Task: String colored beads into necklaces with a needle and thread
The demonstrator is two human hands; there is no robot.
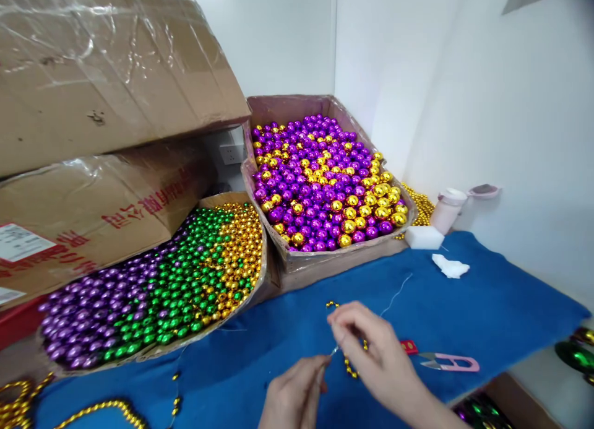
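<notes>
At the front of the blue cloth, my left hand is closed in a pinch on a thin pale thread. My right hand, fingers bent together, grips the same thread just above and to the right. A short strand of small gold beads hangs by my right hand, part of it hidden behind the fingers. Another pale thread end trails across the cloth beyond my right hand. Pink-handled thread snips lie to the right of that hand, beside a small red object.
One carton of large purple and gold balls stands at the back. A lower carton holds purple, green and gold beads. Gold bead strings lie at the left. A white block, crumpled tissue and pink bottle stand right.
</notes>
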